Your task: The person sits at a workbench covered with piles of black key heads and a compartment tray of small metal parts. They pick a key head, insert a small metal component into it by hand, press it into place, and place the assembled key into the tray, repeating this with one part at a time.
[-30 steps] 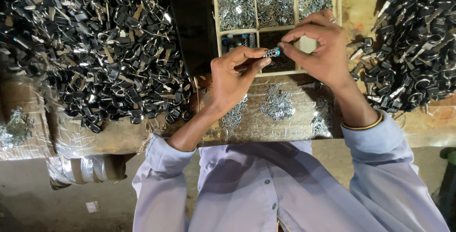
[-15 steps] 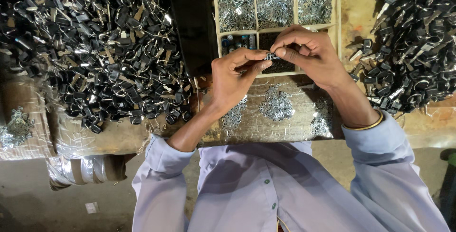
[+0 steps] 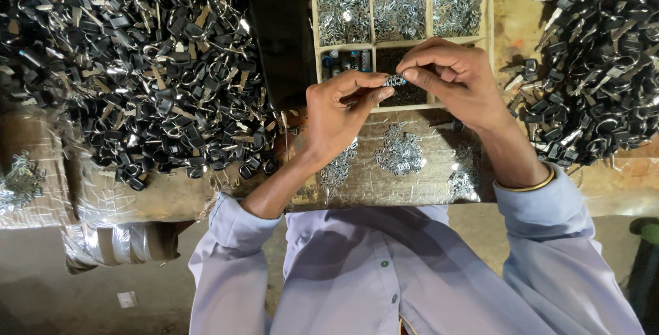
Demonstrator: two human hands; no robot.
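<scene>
Hands have shifted a little over the last second: the right hand (image 3: pixel 456 77), which sat lower over the front edge of the wooden compartment tray (image 3: pixel 489 5), has risen slightly and curled in, and the left hand (image 3: pixel 336 112) has come up to meet it, so the two fingertips now close on the same small part. That small metal piece (image 3: pixel 395 81) hangs in the air between them, just above the tray's dark lower compartment, not resting on anything. To my eye that puts the work at the fitting or pressing stage rather than picking up. Each grip is pressed together around the piece, thumb against forefinger on both sides, with the other fingers loosely folded; whether it is one part or two being joined I cannot make out, it is too small. Heaps of black padlock bodies (image 3: pixel 137 67) lie on the bench (image 3: pixel 165 198) to either side, and little piles of silvery clips (image 3: pixel 399 153) sit just below the hands.
</scene>
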